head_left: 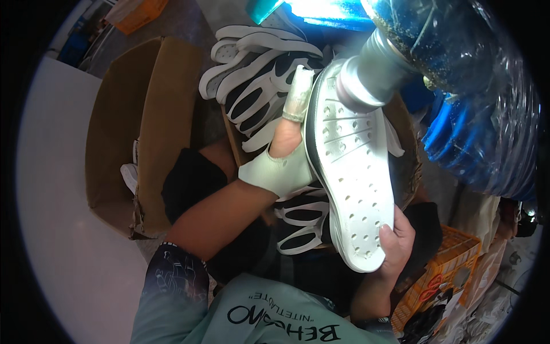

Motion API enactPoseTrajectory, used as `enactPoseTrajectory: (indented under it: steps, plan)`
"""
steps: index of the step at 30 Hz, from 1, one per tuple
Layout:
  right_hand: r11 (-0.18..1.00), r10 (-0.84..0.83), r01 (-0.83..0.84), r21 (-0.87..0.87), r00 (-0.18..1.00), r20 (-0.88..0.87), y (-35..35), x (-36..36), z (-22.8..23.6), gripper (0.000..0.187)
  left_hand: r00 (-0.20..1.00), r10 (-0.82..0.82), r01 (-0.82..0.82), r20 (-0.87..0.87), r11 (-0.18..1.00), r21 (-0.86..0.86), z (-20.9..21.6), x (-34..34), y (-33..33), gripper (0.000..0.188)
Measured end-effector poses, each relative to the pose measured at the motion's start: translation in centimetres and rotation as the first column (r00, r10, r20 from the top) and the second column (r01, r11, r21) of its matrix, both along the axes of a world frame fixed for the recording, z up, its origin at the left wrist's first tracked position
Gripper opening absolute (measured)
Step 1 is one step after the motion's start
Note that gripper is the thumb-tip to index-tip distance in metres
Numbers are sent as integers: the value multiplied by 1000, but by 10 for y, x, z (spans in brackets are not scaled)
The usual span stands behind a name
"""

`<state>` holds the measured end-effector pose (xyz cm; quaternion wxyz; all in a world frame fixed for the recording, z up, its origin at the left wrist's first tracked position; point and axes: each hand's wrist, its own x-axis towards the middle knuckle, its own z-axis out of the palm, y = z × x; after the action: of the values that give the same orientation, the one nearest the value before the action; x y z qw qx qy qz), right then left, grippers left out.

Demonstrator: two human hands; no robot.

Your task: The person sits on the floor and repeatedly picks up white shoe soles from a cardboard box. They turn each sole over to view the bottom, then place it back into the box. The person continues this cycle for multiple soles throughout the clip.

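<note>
A white shoe sole, dotted with small round holes, is held slantwise before me. My left hand, in a cut-away white glove with a wrapped thumb, is closed on its left edge; most of those fingers are hidden behind it. My bare right hand grips the lower right end, thumb on the holed face. At the sole's upper end is a grey machine roller, overlapping it in view; whether they touch I cannot tell. Several more white soles, some with black patches, lie piled beyond and below my left hand.
A tall cardboard box stands left, beside a white panel. The machine's plastic-wrapped housing and blue ribbed hose fill the upper right. An orange crate with red-handled scissors sits lower right. A bright lamp shines above.
</note>
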<state>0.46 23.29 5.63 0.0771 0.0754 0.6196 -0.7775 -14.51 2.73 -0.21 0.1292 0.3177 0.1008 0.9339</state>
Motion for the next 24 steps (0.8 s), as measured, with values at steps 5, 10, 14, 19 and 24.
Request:
enactPoseTrajectory:
  steps: [5,10,14,19,24]
  plan:
    - [999,37,-37,0,999,1,11,-2,6,62,991,35,-33,-126,999,15,11,3,4,79]
    - [999,43,-43,16,999,-17,14,-3,6,58,922,-116,67,370,988,142,22,31,3,63]
    - [1000,-6,6,-19,1000,-18,6,-9,0,56,922,146,-116,358,988,-103,27,21,5,63]
    - [995,-38,33,-94,998,-47,-10,-28,1,56,964,-85,15,251,963,270,32,-6,5,61]
    - [988,5,-15,-152,998,-64,-24,-51,6,59,982,59,-95,180,976,194,42,-27,1,45]
